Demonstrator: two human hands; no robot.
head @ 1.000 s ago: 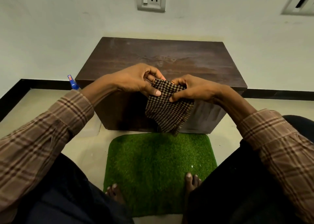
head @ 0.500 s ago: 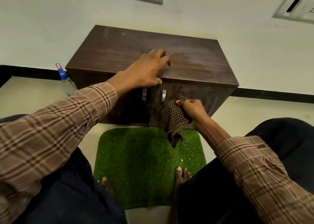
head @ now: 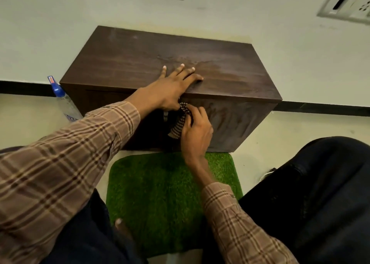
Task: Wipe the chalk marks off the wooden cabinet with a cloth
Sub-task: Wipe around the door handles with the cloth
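Left hand (head: 172, 85) lies flat on the top of the cabinet (head: 124, 63), fingers straight and spread, holding nothing; judged to be bracing the body and steadying the cabinet while the other hand works. Right hand (head: 197, 132) has its fingers curled round the checked cloth (head: 179, 123), bunched into a pad and pressed against the upper front face, just below the top edge and touching the heel of the left hand. Pale chalk marks (head: 226, 117) show on the front to the right of the cloth, with a fainter smear on the top. Wiping is judged barely begun. A spray bottle (head: 64, 101) stands at the cabinet's left end, within reach; a green mat (head: 160, 183) lies before it
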